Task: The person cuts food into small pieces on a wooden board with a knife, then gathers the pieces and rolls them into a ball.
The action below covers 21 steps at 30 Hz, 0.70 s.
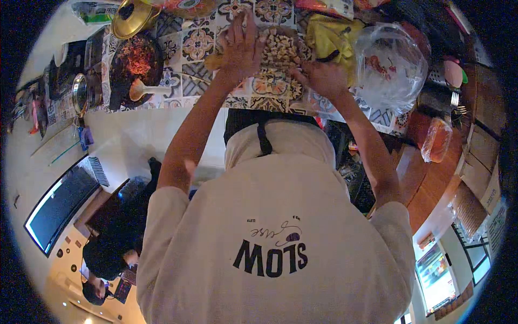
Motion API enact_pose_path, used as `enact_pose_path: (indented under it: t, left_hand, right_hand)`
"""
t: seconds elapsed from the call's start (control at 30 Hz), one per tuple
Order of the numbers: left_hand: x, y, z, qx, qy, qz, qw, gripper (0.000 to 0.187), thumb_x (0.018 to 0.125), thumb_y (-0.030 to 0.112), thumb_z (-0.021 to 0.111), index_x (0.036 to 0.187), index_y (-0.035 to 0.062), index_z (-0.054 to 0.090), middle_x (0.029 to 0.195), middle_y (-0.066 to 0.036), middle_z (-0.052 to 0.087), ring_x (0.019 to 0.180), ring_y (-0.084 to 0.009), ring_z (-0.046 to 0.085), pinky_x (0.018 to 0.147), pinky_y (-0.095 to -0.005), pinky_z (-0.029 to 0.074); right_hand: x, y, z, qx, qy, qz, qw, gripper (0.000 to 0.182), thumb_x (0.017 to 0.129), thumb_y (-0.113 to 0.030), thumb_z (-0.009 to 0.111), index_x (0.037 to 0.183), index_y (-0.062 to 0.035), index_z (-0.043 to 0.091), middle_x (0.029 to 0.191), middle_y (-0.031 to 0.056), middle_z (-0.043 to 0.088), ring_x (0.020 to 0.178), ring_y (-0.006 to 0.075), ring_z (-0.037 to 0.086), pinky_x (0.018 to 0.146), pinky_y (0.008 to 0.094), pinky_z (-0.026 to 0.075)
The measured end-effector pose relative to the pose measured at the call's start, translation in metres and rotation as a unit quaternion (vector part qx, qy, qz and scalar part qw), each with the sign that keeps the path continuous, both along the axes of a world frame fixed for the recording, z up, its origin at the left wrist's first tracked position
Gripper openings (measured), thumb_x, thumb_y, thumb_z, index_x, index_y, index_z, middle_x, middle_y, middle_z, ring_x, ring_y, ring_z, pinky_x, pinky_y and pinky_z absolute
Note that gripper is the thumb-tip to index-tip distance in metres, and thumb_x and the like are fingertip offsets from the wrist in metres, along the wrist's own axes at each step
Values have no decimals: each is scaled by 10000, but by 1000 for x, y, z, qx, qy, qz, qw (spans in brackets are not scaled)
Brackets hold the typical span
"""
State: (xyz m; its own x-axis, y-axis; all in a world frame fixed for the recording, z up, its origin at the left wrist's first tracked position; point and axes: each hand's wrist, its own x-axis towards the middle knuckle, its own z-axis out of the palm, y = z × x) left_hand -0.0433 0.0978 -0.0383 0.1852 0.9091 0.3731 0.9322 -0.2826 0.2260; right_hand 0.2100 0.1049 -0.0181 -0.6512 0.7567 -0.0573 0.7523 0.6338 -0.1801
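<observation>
My left hand (241, 51) lies with its fingers stretched out at the left side of a pile of small pale chopped pieces (280, 47). Beneath its wrist side shows a yellowish-brown piece (213, 62). To the right of the pile, my right hand (325, 78) is closed, with its fingers toward the lower right of the pieces. A dark curved object (328, 56) shows just above that hand; whether it is held is unclear. Behind it lies a crumpled yellow bag (337, 38).
A dark pan of red food (139, 56), a wooden spoon (144, 89) and a golden lid (129, 19) are at left. At right are a clear plastic bag (391, 70), forks (456, 101) and a wrapped orange item (438, 139). Another person (116, 237) is at lower left.
</observation>
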Motion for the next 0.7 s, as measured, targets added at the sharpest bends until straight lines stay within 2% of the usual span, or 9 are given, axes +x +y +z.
enact_pose_path:
  t: [0.07,0.17,0.3,0.4,0.43,0.5,0.57,0.63,0.7]
  left_hand:
    - [-1,5,2,38,-8,-17,999,690,992,289,458,1579,90,156,1513,-211,301,1285,-420,389,960,-624,314]
    - [-2,9,5,44,-64,8,997,593,997,339,466,1528,119,322,1480,-226,330,1278,-419,391,1003,-599,321]
    - [-17,24,44,106,-185,-17,977,518,1001,169,443,1492,44,335,1528,-225,304,1298,-427,397,1121,-527,273]
    - [-34,17,64,71,-229,30,970,426,1009,160,449,1422,53,447,1476,-233,380,1292,-417,404,1146,-480,263]
    - [-35,17,72,62,-272,20,960,408,995,368,536,1257,59,581,1290,-243,499,1219,-413,461,1034,-472,375]
    - [-29,1,71,25,-335,70,939,389,991,323,554,1262,45,574,1234,-228,548,1158,-383,519,1011,-444,404]
    - [-16,-21,49,14,-410,145,900,373,959,285,614,1224,22,600,1109,-188,639,1046,-306,608,954,-389,454]
    - [4,-49,70,-237,-488,238,805,419,929,299,658,1220,0,620,1069,-167,686,1017,-246,640,922,-356,475]
    - [22,-74,57,-279,-570,200,747,445,917,316,676,1218,-9,640,1039,-160,712,970,-225,665,883,-343,502]
  right_hand:
    - [-4,0,11,-22,-30,-23,999,469,952,-577,507,943,-163,727,672,133,685,590,328,685,539,453,555]
    - [-2,2,22,-42,-1,-47,998,492,966,-583,475,941,-160,724,697,152,688,628,358,684,588,478,555]
    - [-1,7,56,-120,-20,-105,987,548,983,-583,445,930,-110,716,770,204,690,701,406,676,630,497,543]
    - [5,5,54,-171,96,-136,971,615,1004,-569,413,897,-30,689,750,217,672,614,384,659,589,499,517]
    - [6,4,46,-189,162,-139,958,617,1010,-563,401,867,-27,670,713,191,649,569,345,635,555,478,502]
    - [7,-2,25,-227,291,-142,919,628,1022,-551,376,805,-21,632,640,137,602,480,266,587,486,438,472]
    - [3,-11,32,-410,303,-245,824,577,1026,-531,369,773,-59,585,606,72,535,446,188,517,434,381,423]
    - [-5,-28,38,-510,354,-277,733,466,1020,-497,387,778,-120,516,577,5,460,415,119,437,378,285,334]
    - [-13,-42,43,-572,396,-280,661,443,1016,-483,394,809,-112,522,581,8,466,402,128,414,374,291,321]
